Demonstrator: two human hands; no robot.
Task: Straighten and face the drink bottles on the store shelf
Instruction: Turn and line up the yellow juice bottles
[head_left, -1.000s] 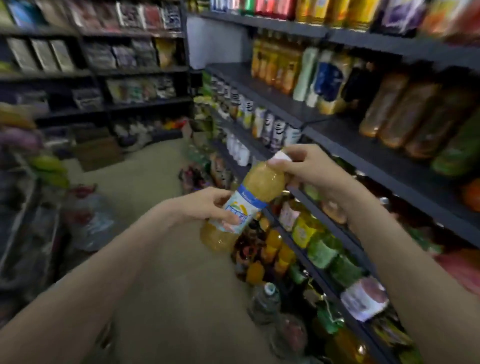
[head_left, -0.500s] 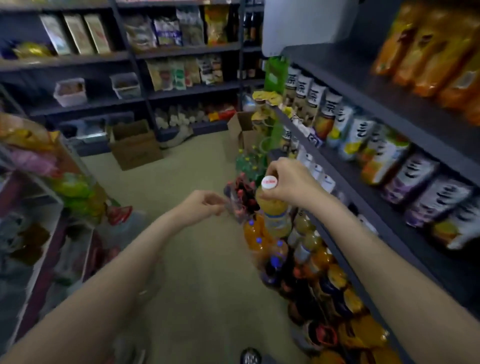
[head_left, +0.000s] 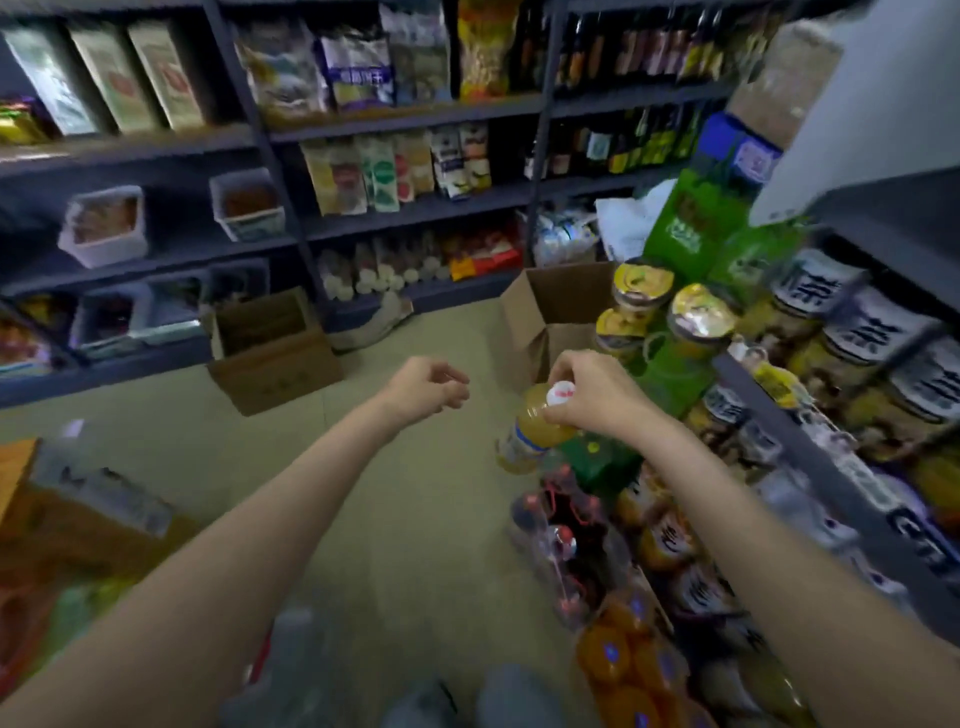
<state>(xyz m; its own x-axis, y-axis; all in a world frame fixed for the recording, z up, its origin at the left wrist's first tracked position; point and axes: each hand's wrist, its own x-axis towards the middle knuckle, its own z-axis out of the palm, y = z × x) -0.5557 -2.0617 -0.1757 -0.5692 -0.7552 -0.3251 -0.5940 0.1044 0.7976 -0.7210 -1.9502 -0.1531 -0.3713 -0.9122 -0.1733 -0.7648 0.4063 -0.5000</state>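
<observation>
- You stand in a shop aisle on a pale floor (head_left: 291, 447), with dark shelving (head_left: 415, 117) of snack bags ahead and an open cardboard box (head_left: 275, 353) below it.
- The drink shelf (head_left: 810, 436) runs along your right, crowded with labelled bottles; the picture is blurred there, so their facing is hard to judge.
- Your right hand (head_left: 592, 395) pinches the yellow juice bottle (head_left: 530, 431) at its neck, fingers curled just under the white cap (head_left: 560, 393).
- The bottle hangs tilted over the floor, beside the low front stock.
- Your left hand (head_left: 428, 387) hovers apart from the bottle, fingers loosely curled and holding nothing.
</observation>
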